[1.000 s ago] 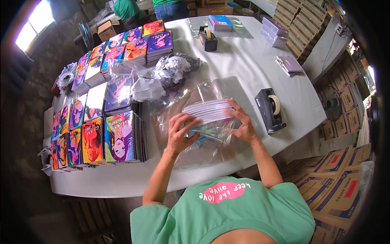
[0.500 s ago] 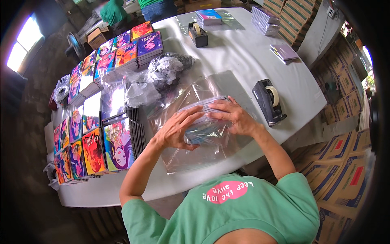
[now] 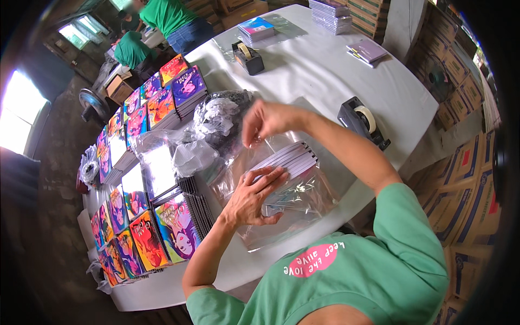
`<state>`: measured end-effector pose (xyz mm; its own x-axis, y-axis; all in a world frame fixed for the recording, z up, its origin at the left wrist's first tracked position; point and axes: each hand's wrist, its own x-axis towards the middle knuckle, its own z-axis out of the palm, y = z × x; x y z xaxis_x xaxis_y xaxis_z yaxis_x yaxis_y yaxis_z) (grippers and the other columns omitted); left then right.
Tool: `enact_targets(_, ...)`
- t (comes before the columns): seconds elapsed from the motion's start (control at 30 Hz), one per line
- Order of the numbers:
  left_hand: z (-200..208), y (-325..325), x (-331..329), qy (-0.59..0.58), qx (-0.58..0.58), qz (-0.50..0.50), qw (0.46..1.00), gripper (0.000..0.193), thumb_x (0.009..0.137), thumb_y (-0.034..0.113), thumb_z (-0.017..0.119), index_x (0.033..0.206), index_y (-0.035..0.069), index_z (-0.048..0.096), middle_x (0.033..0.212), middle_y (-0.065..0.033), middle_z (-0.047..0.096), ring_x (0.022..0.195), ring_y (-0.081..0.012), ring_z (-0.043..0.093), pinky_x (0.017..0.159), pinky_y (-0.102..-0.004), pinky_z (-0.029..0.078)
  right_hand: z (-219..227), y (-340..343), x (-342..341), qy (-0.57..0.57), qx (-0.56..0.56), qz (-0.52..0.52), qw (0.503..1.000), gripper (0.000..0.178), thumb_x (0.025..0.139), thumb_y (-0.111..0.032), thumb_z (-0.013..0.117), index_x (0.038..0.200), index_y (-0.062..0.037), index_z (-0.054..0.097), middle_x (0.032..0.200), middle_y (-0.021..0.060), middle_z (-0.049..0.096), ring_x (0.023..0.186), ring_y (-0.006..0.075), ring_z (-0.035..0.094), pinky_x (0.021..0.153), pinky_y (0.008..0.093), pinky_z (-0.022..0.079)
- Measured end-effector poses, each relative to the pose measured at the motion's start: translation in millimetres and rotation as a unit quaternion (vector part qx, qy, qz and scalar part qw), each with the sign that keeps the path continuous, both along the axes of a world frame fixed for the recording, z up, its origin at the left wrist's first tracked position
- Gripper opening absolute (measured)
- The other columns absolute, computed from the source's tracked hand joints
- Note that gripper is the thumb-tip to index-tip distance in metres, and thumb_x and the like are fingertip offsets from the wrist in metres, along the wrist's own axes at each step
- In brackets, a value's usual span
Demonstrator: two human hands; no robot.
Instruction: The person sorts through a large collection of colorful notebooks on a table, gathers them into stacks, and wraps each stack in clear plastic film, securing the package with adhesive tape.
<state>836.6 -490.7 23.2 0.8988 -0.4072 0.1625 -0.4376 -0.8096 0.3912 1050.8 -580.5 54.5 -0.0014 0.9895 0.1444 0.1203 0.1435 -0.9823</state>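
Note:
A stack of notebooks (image 3: 292, 160), page edges showing, lies on a clear plastic sheet (image 3: 259, 238) in front of me. The glossy film also shows along the near side of the stack. My left hand (image 3: 253, 196) rests on the stack's left end, its fingers stretched out and its thumb apart. Raised above the far side of the stack, my right hand (image 3: 273, 120) has bent fingers smeared by motion. Whether it pinches any film cannot be made out.
Rows of colourful notebooks (image 3: 148, 238) cover the table's left side, beside crumpled plastic (image 3: 214, 119). One tape dispenser (image 3: 360, 122) stands at right, another (image 3: 248, 58) farther back. Wrapped stacks (image 3: 330, 17) sit at the far edge. Cartons (image 3: 460, 195) line the right. People in green work beyond.
My right hand has lifted off the stack and moved up and left over its far side. My left hand stays on the stack. The view has shifted and turned.

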Motion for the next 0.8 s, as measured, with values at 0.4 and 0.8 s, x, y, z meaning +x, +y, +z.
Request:
enact_targets(0.4, 11, -9, -1, 0.029, 0.031, 0.035, 0.998, 0.087, 0.052, 0.034, 0.074, 0.133, 0.023, 0.045, 0.142, -0.0143, 0.032, 0.135, -0.0453, 0.016, 0.108, -0.0617, 0.014, -50, -286, 96, -0.336, -0.197, -0.586, 0.710, 0.040, 0.080, -0.034, 0.068, 0.108, -0.0065, 0.062, 0.105, 0.0088, 0.064, 0.098, 0.0182, 0.059, 0.082, 0.0327, 0.047)
enact_targets(0.8, 11, -8, -1, 0.028, 0.032, 0.052, 0.998, 0.090, 0.049, 0.031, 0.074, 0.134, 0.029, 0.043, 0.142, -0.0130, 0.031, 0.135, -0.0457, 0.014, 0.103, -0.0669, 0.018, -124, -351, 61, 0.183, -0.340, -0.448, 0.806, 0.027, 0.084, -0.039, 0.063, 0.095, -0.0142, 0.064, 0.094, -0.0059, 0.059, 0.085, 0.0078, 0.046, 0.068, 0.0324, 0.042)
